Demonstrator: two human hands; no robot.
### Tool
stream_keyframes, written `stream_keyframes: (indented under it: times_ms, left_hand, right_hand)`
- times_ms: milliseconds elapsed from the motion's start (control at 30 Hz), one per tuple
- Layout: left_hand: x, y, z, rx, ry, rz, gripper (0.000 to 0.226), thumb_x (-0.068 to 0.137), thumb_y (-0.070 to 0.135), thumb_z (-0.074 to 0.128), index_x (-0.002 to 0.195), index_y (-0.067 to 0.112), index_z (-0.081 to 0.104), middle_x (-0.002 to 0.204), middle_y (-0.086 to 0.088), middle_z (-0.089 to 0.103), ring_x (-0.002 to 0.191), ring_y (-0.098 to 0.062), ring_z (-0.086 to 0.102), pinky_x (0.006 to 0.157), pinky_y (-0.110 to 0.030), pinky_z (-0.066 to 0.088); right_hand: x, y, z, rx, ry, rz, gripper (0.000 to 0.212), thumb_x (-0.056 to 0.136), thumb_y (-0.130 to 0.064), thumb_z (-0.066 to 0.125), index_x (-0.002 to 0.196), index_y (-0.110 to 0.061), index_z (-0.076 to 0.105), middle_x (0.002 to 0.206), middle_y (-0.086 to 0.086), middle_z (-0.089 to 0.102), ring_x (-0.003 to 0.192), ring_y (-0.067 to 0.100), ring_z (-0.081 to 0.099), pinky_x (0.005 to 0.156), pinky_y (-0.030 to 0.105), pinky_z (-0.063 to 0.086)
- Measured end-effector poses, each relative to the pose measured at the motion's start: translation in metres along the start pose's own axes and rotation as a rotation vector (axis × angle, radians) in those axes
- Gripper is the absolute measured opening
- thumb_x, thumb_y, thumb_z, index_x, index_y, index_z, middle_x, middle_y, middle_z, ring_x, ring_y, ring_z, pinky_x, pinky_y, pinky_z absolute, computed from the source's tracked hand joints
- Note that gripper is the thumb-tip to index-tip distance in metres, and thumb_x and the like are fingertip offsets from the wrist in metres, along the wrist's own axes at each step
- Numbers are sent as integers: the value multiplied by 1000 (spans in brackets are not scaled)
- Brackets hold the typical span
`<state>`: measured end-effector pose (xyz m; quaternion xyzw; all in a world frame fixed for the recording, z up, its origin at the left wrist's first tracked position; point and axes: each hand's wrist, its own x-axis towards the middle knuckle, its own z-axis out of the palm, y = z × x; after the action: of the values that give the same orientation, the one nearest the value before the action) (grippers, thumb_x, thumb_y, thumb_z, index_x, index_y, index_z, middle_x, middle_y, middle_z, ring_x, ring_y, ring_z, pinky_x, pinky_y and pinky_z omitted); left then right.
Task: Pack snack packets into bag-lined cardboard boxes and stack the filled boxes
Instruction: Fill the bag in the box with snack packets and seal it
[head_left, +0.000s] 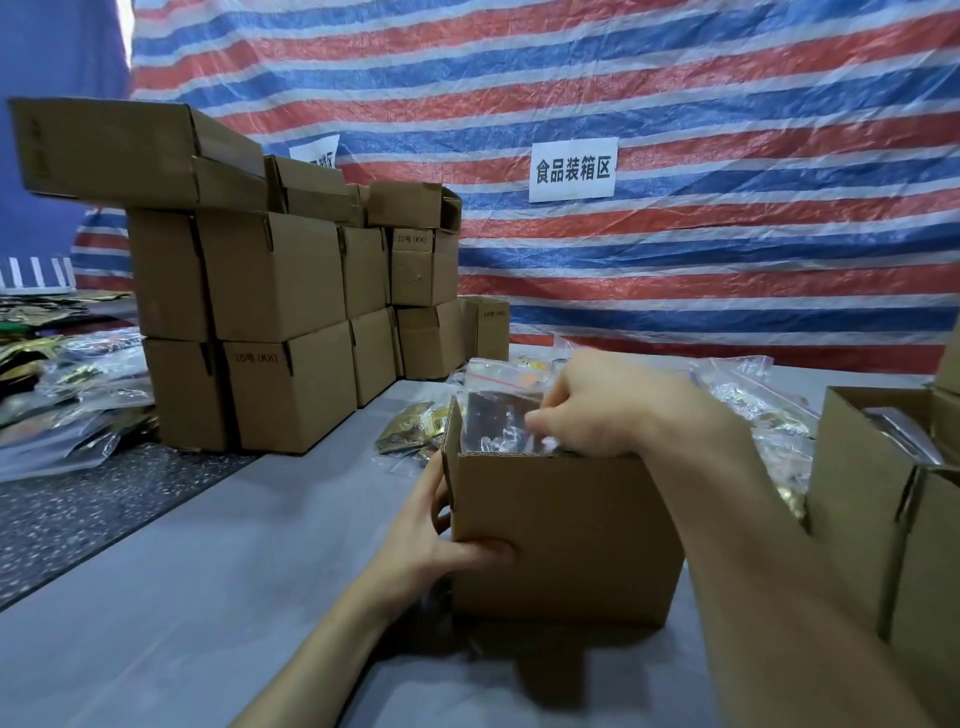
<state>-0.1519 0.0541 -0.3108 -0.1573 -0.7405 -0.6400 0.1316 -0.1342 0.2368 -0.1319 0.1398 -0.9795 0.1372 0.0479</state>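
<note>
Open box (561, 535) stands on the tabletop (208, 597), directly ahead. Left hand (441, 535) clamps its near-left corner, thumb across the front face, probably bracing it against tipping. Right hand (587, 410) is at the box mouth, fingers pinching a clear bag (493, 410) with dark contents, apparently seating it inside. Loose packets (410, 428) lie just behind within reach. Stacked boxes (280, 322) stand far left.

The open brown cardboard box (566, 535) stands upright, and a clear bag (496, 410) with dark contents rises from its top. Closed boxes (270, 322) are stacked at the back left.
</note>
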Motion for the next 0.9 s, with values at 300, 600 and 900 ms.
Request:
stream_keyframes:
  times_ms: [300, 600, 900]
  left_hand:
    - [1, 1, -1, -7, -18, -5, 78, 52, 24, 89, 124, 36, 61, 113, 5, 73, 106, -14, 69, 82, -25, 56]
    - [2, -3, -2, 4, -58, -22, 93, 53, 33, 93, 137, 28, 54, 125, -1, 70, 119, -23, 64, 99, -46, 53]
    - [4, -2, -4, -41, -29, -34, 94, 47, 38, 94, 133, 24, 55, 120, 1, 72, 114, -21, 68, 90, -40, 58]
  right_hand:
    - [22, 13, 14, 189, -288, 47, 73, 105, -59, 9, 133, -21, 65, 156, 9, 43, 145, 24, 36, 120, 42, 19]
    - [23, -2, 24, 99, -351, 2, 58, 104, -53, 33, 150, -21, 44, 157, 6, 42, 144, 25, 37, 113, 41, 28]
    - [16, 11, 2, 441, -67, -153, 54, 104, -59, 33, 102, -22, 73, 94, -5, 72, 88, 13, 69, 86, 36, 53]
